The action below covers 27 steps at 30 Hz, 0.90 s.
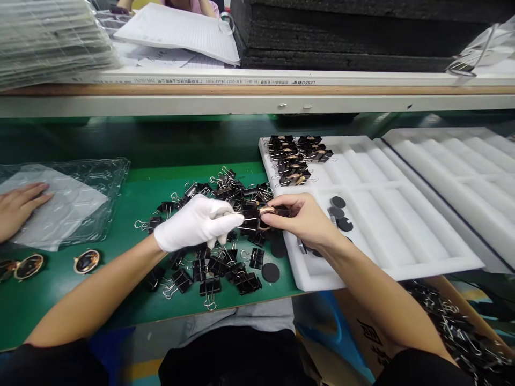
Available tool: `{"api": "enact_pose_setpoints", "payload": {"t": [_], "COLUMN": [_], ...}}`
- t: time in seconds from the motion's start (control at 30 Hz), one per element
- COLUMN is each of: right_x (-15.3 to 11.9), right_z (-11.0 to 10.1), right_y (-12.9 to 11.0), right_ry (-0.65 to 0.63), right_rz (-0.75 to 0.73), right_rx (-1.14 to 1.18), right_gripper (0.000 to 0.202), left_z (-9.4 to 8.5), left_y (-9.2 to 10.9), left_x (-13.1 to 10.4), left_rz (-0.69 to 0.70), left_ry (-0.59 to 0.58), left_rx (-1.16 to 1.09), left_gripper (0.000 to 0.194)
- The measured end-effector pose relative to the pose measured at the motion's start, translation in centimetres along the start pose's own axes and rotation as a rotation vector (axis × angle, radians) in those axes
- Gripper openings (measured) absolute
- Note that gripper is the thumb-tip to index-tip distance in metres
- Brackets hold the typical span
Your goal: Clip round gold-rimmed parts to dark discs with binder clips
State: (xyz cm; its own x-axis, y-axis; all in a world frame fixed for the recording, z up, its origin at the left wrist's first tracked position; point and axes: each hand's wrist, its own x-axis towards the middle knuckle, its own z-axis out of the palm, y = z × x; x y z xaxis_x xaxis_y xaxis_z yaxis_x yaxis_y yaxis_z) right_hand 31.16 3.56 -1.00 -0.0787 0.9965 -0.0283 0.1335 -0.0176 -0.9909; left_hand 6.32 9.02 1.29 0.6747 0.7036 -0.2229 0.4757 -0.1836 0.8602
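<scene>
My left hand (pixel 205 220), in a white glove, pinches the wire handles of a black binder clip (pixel 250 219). The clip is against a round gold-rimmed piece (pixel 265 211), which my bare right hand (pixel 303 219) grips between thumb and fingers. Another black clip (pixel 283 211) shows by my right fingers, partly covered by them. Below and around my left hand lies a heap of black binder clips (pixel 217 264) with silver handles. A black disc (pixel 270 272) lies beside the heap. Whether the clip's jaws are around the gold-rimmed piece is hard to see.
A white foam tray (pixel 402 214) at right holds clipped pieces (pixel 295 161) and black discs (pixel 344 224). Round gold-rimmed dark pieces (pixel 87 261) lie at left. Another person's hand (pixel 24 206) rests on paper over a clear plastic tray (pixel 116 187). A shelf edge (pixel 241 104) crosses above.
</scene>
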Motion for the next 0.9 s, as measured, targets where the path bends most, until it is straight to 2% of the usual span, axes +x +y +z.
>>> {"api": "enact_pose_setpoints", "payload": {"t": [0.1, 0.3, 0.57, 0.77, 0.9], "right_x": [0.3, 0.5, -0.2, -0.3, -0.3], "right_z": [-0.1, -0.2, 0.8, 0.8, 0.4], "right_y": [0.3, 0.4, -0.5, -0.3, -0.1], "right_ry": [-0.007, 0.101, 0.189, 0.087, 0.035], "right_rz": [0.014, 0.053, -0.002, -0.044, -0.06], "right_rx": [0.077, 0.185, 0.039, 0.006, -0.023], "right_gripper": [0.027, 0.033, 0.027, 0.019, 0.017], "left_z": [-0.2, -0.5, 1.0, 0.9, 0.8], "left_y": [0.1, 0.9, 1.1, 0.9, 0.8], "left_x": [-0.1, -0.6, -0.5, -0.4, -0.2], "left_rz": [0.019, 0.017, 0.049, 0.046, -0.006], "left_ry": [0.017, 0.131, 0.187, 0.123, 0.089], "left_rx": [-0.022, 0.04, 0.097, 0.09, 0.061], "left_gripper": [0.039, 0.038, 0.047, 0.047, 0.046]}}
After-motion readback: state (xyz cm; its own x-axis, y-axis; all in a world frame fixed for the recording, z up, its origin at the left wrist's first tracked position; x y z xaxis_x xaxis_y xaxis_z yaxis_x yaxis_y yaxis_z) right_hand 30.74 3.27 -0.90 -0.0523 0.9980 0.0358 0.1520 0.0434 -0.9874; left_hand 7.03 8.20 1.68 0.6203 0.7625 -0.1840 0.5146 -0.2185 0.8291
